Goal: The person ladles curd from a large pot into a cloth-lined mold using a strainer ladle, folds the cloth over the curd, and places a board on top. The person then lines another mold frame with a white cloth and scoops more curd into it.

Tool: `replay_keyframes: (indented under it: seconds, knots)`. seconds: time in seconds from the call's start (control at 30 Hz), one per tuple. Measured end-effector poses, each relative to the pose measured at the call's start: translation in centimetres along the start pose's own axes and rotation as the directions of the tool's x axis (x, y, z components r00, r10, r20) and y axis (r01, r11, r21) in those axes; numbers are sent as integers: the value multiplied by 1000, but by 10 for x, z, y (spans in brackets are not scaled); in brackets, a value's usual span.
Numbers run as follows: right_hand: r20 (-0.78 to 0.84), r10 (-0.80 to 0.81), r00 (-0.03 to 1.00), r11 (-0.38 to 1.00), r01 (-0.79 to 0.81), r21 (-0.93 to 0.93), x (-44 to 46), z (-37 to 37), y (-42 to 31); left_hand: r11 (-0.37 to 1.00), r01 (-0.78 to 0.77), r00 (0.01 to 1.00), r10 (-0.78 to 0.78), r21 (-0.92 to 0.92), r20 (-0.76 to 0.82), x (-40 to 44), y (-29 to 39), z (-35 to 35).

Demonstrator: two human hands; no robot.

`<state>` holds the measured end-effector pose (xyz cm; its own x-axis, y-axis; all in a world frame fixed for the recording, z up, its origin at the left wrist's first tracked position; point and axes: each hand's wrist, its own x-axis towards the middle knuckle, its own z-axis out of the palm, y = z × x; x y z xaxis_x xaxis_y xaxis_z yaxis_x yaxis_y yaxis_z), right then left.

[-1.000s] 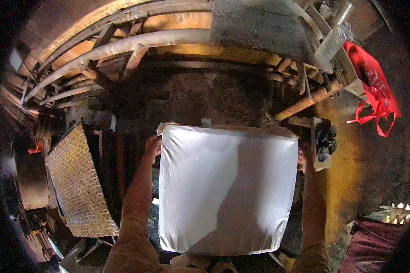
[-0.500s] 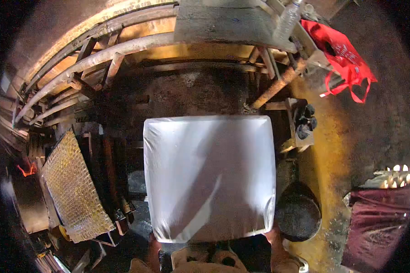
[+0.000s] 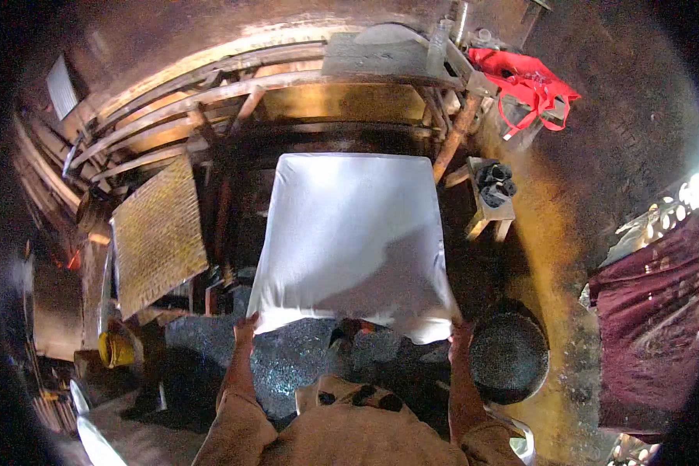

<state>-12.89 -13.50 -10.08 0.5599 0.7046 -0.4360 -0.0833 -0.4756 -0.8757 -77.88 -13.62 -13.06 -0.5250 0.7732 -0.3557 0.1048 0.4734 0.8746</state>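
A large white cloth (image 3: pixel 342 225) is stretched flat over a roughly square shape in front of my body. Its near edge hangs loose and wrinkled. My left hand (image 3: pixel 245 330) grips the near left corner, and my right hand (image 3: pixel 458 334) the near right corner. Fingers on both sides are closed and partly hidden by the fabric. What lies beneath the cloth cannot be seen. Just outside my right hand is a dark round pan (image 3: pixel 509 357) on the ground.
A yellowish woven panel (image 3: pixel 159 237) leans at left above a yellow container (image 3: pixel 115 350). Wooden rails (image 3: pixel 171 105) run along the back. At right are a small stool (image 3: pixel 489 224) bearing dark objects, a red bag (image 3: pixel 520 78) and a maroon cloth (image 3: pixel 652 311).
The white cloth sits farther forward from my body and looks tilted away, its near edge now slack. My arms are more extended, and the view has shifted.
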Motion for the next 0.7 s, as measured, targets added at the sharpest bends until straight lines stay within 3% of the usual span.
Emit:
replay_keyframes:
  seconds: [0.07, 0.1, 0.13, 0.2, 0.23, 0.27, 0.33, 0.4, 0.47, 0.5, 0.53, 0.57, 0.6, 0.63, 0.67, 0.7]
  knots:
    - [-105, -76, 992, 849, 120, 515, -6, 4, -29, 991, -119, 993, 118, 68, 16, -1, 11, -13]
    - [-99, -82, 992, 898, 117, 425, -43, 9, -81, 979, -178, 984, 176, 101, 24, 0, 16, -20]
    - [-89, -88, 992, 896, 118, 428, -48, 4, -78, 978, 44, 999, -45, -206, -3, -13, 39, -22]
    - [-147, 23, 989, 969, 14, 246, -42, -5, -80, 992, 4, 997, -13, -127, -70, -20, 60, -30]
    - [-186, -59, 981, 980, 93, 178, -40, -5, -79, 999, -16, 992, 11, -35, -127, -19, 60, -34]
    - [-180, -64, 982, 979, 97, 180, -38, -11, -79, 999, -20, 991, 15, -39, -133, -20, 57, -39]
    - [-202, -108, 974, 960, 154, 233, -39, -26, -80, 967, -140, 987, 118, -214, -113, -18, 50, -49]
    - [-70, -49, 996, 842, 79, 533, -37, -45, -82, 990, -74, 985, 54, -117, -162, -22, 62, -57]
    - [-180, -126, 976, 982, 148, 118, -54, -50, -111, 999, -4, 976, -3, -34, -218, -11, 60, -59]
    - [-148, -262, 954, 923, 292, 251, -43, -63, -91, 999, -11, 975, 18, 35, -223, -2, 51, -65]
    - [-141, -264, 954, 924, 292, 246, -24, -74, -76, 994, -16, 973, 39, 104, -227, 7, 45, -67]
    - [-202, -201, 959, 979, 192, -64, 1, -85, -59, 950, -87, 983, 33, -301, -179, -4, 60, -61]
    - [-277, -160, 947, 931, 52, -361, 18, -92, -42, 950, -81, 983, 26, -301, -182, 15, 42, -65]
    - [-272, -162, 949, 928, 53, -368, 27, -95, -28, 956, 4, 982, 52, 292, -182, 41, 7, -70]
    - [-326, -187, 926, 901, 30, -433, 33, -97, -14, 619, 89, 984, 68, 781, -166, 57, -21, -67]
    - [-376, -216, 901, 869, 1, -496, 39, -97, -1, 647, 87, 940, 199, 758, -277, 56, -45, -55]
